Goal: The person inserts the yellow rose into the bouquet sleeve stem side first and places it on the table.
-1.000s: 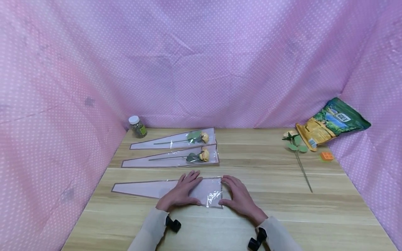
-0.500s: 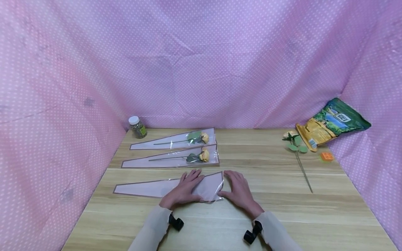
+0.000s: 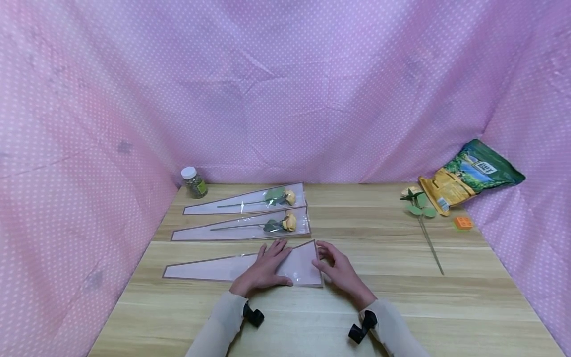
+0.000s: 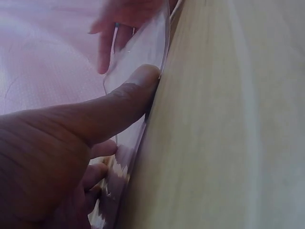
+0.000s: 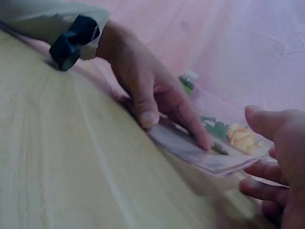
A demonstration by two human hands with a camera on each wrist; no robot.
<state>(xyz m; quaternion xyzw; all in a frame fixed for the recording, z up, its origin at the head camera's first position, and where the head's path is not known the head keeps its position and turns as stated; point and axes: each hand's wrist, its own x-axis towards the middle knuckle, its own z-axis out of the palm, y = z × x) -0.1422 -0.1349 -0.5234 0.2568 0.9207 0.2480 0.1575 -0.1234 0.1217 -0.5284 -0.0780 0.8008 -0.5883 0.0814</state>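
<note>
A long tapered flower sleeve [image 3: 200, 269], pale with a dark border, lies flat near the front of the table, its wide end to the right. My left hand [image 3: 266, 270] rests on it with fingers spread; the left thumb [image 4: 136, 86] presses along its near edge. At the wide end is my right hand [image 3: 341, 270], its thumb and fingers apart and bent about the sleeve's edge. In the right wrist view the right fingers [image 5: 264, 174] are by the sleeve's corner; whether they touch it I cannot tell.
Two similar sleeves, each with a yellow rose [image 3: 289, 222], lie farther back. A white-capped jar [image 3: 194, 183] stands at the back left. To the right are a loose rose [image 3: 423, 218], a green and yellow snack bag [image 3: 468, 173] and an orange block [image 3: 463, 223].
The sleeve's wide end has swung slightly away from me and its narrow tip has shifted a little right. My right thumb has moved up along the end edge; my left hand stays on the sleeve.
</note>
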